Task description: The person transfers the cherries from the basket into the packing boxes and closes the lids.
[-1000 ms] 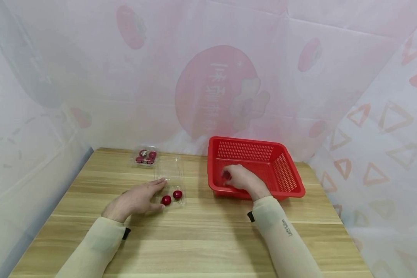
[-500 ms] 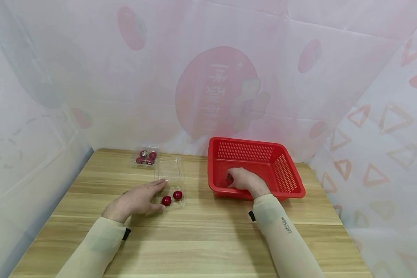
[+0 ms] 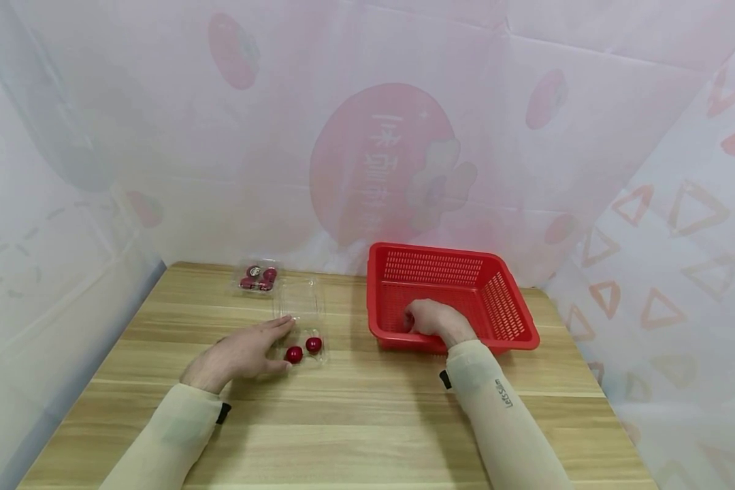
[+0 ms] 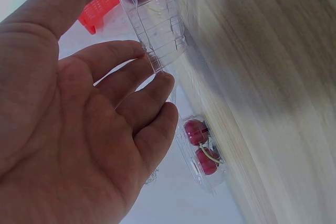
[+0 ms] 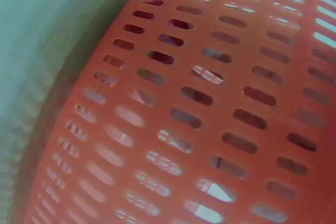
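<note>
An opened clear plastic clamshell box [image 3: 300,299] lies left of centre on the table, with two dark red cherries [image 3: 313,345] in its near half. My left hand [image 3: 245,350] rests at its left side, fingers spread and lightly bent. In the left wrist view, the fingertips [image 4: 167,80] touch the clear plastic edge. My right hand [image 3: 435,318] reaches over the near rim into a red plastic basket [image 3: 453,252], fingers bent down. The slotted basket wall fills the right wrist view, with dark red patches behind some slots; I cannot tell whether the fingers hold anything.
A closed clear box of cherries [image 3: 259,277] stands behind and left of the opened one, also seen in the left wrist view. The wooden table [image 3: 343,422] ends at a printed cloth backdrop [image 3: 269,170], with cloth on both sides.
My right hand has moved slightly right and lower into the basket. My left hand stays at the opened box, and the two cherries there have not moved.
</note>
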`<state>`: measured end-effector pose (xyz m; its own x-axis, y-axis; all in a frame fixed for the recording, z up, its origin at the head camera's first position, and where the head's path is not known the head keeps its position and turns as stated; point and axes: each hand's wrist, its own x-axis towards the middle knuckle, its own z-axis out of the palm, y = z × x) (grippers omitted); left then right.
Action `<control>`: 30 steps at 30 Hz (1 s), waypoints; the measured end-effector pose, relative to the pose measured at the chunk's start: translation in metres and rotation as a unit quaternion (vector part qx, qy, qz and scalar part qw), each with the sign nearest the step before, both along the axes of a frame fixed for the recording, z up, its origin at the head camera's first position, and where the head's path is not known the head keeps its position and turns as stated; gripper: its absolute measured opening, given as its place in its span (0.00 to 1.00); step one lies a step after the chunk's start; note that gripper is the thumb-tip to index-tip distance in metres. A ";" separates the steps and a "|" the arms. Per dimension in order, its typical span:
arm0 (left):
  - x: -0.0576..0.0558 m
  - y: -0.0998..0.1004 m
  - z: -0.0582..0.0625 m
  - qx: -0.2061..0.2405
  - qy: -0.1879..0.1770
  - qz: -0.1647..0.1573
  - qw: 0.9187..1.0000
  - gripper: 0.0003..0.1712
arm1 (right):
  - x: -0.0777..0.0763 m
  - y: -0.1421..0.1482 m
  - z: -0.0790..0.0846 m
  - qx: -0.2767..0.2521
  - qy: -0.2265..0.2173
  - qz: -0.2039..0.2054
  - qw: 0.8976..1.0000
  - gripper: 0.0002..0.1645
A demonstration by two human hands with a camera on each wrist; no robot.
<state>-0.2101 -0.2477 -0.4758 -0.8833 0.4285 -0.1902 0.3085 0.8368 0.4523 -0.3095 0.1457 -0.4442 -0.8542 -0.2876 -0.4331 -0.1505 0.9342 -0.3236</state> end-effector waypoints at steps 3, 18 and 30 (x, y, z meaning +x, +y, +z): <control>0.000 0.000 0.000 0.000 -0.001 0.001 1.000 0.53 | -0.001 0.002 -0.002 -0.008 0.012 0.007 1.000 0.07; 0.000 0.000 -0.001 0.000 0.002 0.000 1.000 0.53 | -0.005 0.001 0.001 -0.058 0.093 0.048 0.993 0.04; -0.001 0.000 -0.001 -0.001 -0.002 0.003 1.000 0.53 | -0.006 -0.008 0.006 -0.098 0.147 0.063 0.982 0.05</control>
<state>-0.2109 -0.2479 -0.4771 -0.8849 0.4234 -0.1942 0.3024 0.8393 0.4518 -0.3154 0.1375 -0.4381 -0.8863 -0.4525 -0.0986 -0.3752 0.8264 -0.4198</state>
